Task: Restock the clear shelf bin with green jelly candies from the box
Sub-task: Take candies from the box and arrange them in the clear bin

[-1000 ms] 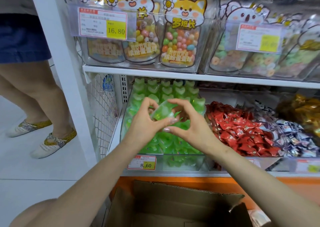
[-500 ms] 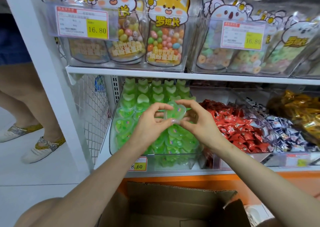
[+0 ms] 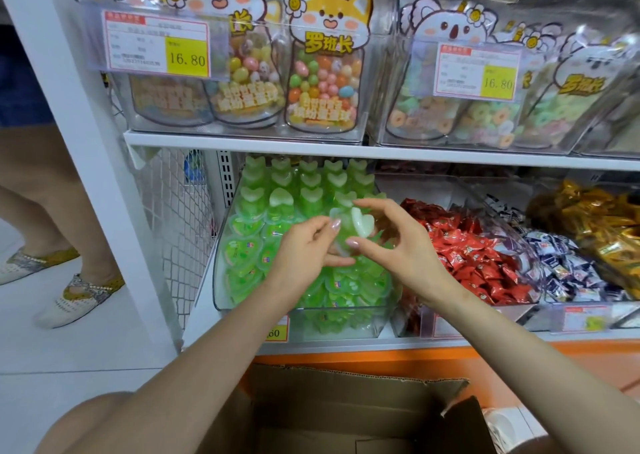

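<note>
The clear shelf bin [image 3: 220, 280] on the lower shelf is packed with green heart-shaped jelly candies [image 3: 277, 197], standing in rows at the back and lying flat in front. Both my hands hover over its middle. One green jelly cup [image 3: 362, 226] is tilted on its side, pinched between the thumb and forefinger of my right hand [image 3: 398, 245]. My left hand [image 3: 304, 249] touches the cup's left rim and curls under it. The brown cardboard box [image 3: 346, 415] lies open below the shelf; its inside looks dark and I see no candies in it.
Bins of red wrapped candies [image 3: 478, 256], blue-white ones [image 3: 568, 270] and gold ones [image 3: 595, 218] stand to the right. Bagged sweets fill the upper shelf [image 3: 346, 148]. A wire mesh panel [image 3: 180, 211] closes the left side. Another person's legs [image 3: 41, 183] stand at the left.
The jelly cup has turned from flat onto its side and moved a little toward the back rows. My left fingers have slipped from gripping it to its rim and underside.
</note>
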A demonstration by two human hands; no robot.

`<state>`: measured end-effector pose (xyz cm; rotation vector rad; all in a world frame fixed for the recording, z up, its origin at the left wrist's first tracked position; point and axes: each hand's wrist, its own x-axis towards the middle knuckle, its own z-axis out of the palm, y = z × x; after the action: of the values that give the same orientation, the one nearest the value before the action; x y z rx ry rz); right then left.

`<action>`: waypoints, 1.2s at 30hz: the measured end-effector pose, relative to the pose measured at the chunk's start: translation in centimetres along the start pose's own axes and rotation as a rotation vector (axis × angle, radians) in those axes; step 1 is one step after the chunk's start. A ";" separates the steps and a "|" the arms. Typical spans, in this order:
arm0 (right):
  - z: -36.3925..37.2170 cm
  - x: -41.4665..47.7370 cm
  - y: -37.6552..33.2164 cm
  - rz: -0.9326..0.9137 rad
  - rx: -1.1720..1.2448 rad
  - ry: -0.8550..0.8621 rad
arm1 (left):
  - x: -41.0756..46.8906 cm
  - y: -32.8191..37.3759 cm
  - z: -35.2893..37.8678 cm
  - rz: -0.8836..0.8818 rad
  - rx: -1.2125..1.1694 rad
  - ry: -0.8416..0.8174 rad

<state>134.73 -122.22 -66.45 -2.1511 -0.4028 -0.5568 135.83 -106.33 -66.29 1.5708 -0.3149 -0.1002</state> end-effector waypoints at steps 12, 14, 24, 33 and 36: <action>-1.9 0.3 0.9 0.106 -0.056 0.052 | 0.3 0.4 -0.4 0.060 0.174 0.010; -2.3 0.4 1.3 0.153 -0.065 0.050 | 0.6 0.5 -1.5 0.120 0.269 0.113; -0.1 0.7 1.1 0.101 -0.265 -0.090 | 2.5 0.4 -9.2 0.207 0.695 0.500; 2.3 4.4 -1.2 -0.017 -0.524 -0.119 | 1.0 0.5 -10.4 0.228 0.746 0.468; 5.0 7.3 -2.8 -0.070 -0.611 -0.237 | 0.7 0.2 -11.1 0.230 0.745 0.423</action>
<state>140.85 -115.96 -63.49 -2.8156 -0.4831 -0.5080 139.29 -95.81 -65.64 2.2171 -0.2014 0.5842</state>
